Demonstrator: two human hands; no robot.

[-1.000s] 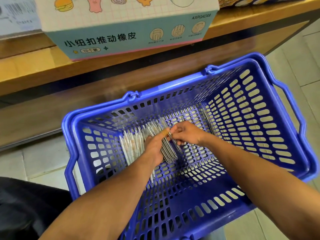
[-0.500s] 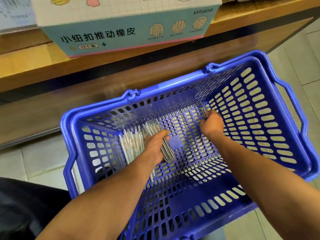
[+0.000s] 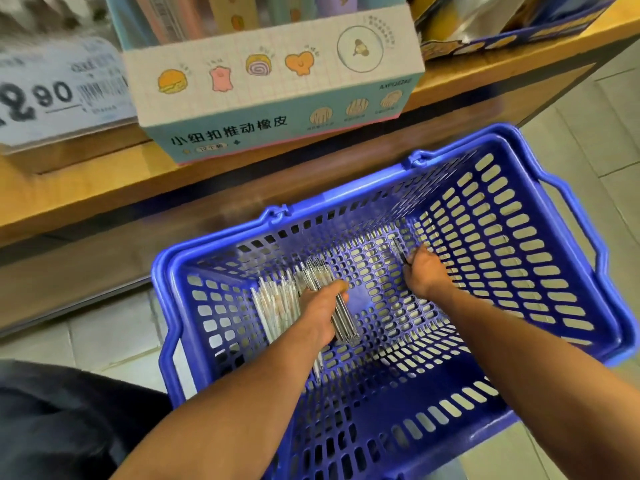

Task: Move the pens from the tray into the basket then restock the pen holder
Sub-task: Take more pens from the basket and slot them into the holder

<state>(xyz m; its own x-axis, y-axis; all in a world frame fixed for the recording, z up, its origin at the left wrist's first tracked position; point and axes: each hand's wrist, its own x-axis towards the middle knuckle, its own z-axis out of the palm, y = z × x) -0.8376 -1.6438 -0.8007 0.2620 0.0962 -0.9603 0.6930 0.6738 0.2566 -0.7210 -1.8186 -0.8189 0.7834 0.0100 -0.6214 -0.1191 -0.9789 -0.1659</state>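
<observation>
Since half a second ago the head view has tilted upward, so more of the shelf (image 3: 104, 199) shows above the hands, while the right hand (image 3: 424, 271) has stayed at the basket's far right corner and the left hand (image 3: 320, 308) has stayed on its bundle.

Head view: beyond both hands, a cardboard display box (image 3: 277, 95) stands on the wooden shelf. Its teal front reads "小纽扣推动橡皮" with a small oval marked "12个装"; its gridded pink-white top carries cartoon food drawings. Left of the box, a blurred price tag (image 3: 59, 95) shows "90" and a barcode.

The basket (image 3: 519, 237) is blue plastic, rectangular, with slotted walls and floor and hinged handles lying on its rim. Inside, the left hand grips a bundle of pens (image 3: 343, 320), slim grey barrels held side by side, their long axis running from near the person toward the shelf, tilted slightly leftward. Just left of that hand lies a row of white pens (image 3: 277, 306) on the basket floor, roughly parallel to the bundle. The right hand, fingers curled, pinches a few dark pens (image 3: 398, 249) that point away toward the far wall.
</observation>
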